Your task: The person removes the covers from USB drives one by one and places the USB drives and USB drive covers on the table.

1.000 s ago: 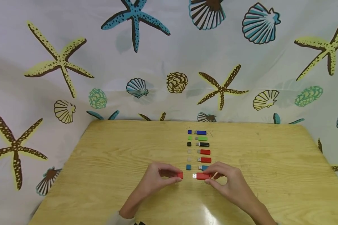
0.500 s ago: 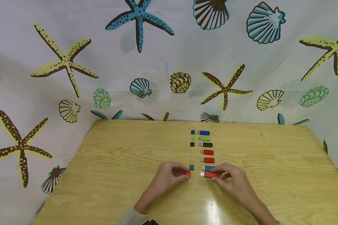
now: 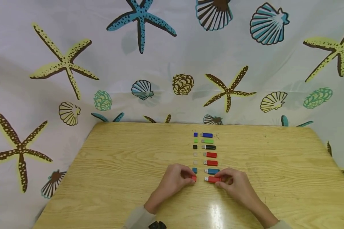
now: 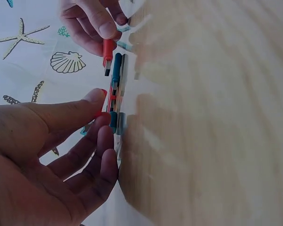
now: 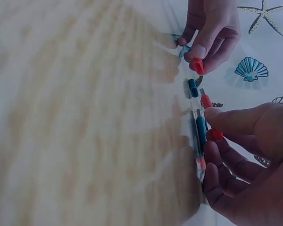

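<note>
Between thumb and index finger, my left hand [image 3: 175,179] pinches a small red cap [image 3: 194,178]; its hollow end shows in the right wrist view [image 5: 198,66]. My right hand [image 3: 236,183] pinches the rear of a red USB stick [image 3: 212,179], its metal plug pointing left towards the cap. A short gap separates cap and stick, which look raised off the table in the wrist views. Just beyond them lie a blue cap [image 3: 194,170] and a blue USB stick [image 3: 213,171], apart from each other. The fingers partly hide the red cap.
On the wooden table [image 3: 117,152], loose caps stand in a column left of matching sticks: a black stick [image 3: 209,147], a green stick [image 3: 207,141], a dark blue stick [image 3: 207,135] and red ones [image 3: 210,155] with clear caps. A printed curtain [image 3: 160,63] hangs behind.
Both hands have shifted right over the table, the left one more, with the red cap and red USB stick still pinched. The view has turned slightly. The gap between cap and stick is slightly smaller.
</note>
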{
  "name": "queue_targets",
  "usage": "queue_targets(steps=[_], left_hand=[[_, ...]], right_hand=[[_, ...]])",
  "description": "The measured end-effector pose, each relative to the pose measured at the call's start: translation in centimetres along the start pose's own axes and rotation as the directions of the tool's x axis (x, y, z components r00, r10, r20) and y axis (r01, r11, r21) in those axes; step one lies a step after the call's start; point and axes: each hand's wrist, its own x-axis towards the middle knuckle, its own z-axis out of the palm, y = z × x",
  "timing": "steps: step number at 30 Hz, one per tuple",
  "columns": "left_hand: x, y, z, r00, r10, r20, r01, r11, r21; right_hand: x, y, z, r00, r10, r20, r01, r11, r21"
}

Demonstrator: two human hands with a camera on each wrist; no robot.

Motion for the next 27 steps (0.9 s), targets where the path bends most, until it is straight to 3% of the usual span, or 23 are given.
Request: queue_targets(steps=[9,14,22,27], left_hand=[[0.27,0.75,0.54,0.997,-0.073,0.038,0.069,0.993,0.093],[0.36,0.84,0.7,0.997,-0.073,0.032,0.068,0.989,0.128],[0.36,0.75,0.74,0.996,-0.078,0.043,0.072,0.989,0.128],[0.11,0.28,0.45,0.997,-0.057,0.054,0.053,0.996,0.072]], right_hand=[[0.26,0.46,0.36,0.999,0.028,0.03,-0.027,0.999,-0.037],[0.39,0.59,0.47,1.0,0.014,0.019,-0.012,0.997,-0.072],[0.47,0.81,0.46,1.0,-0.03,0.01,0.03,0.994,-0.102],[0.28,0.84,0.44,1.0,-0.008,0.001,0.008,0.998,-0.064]])
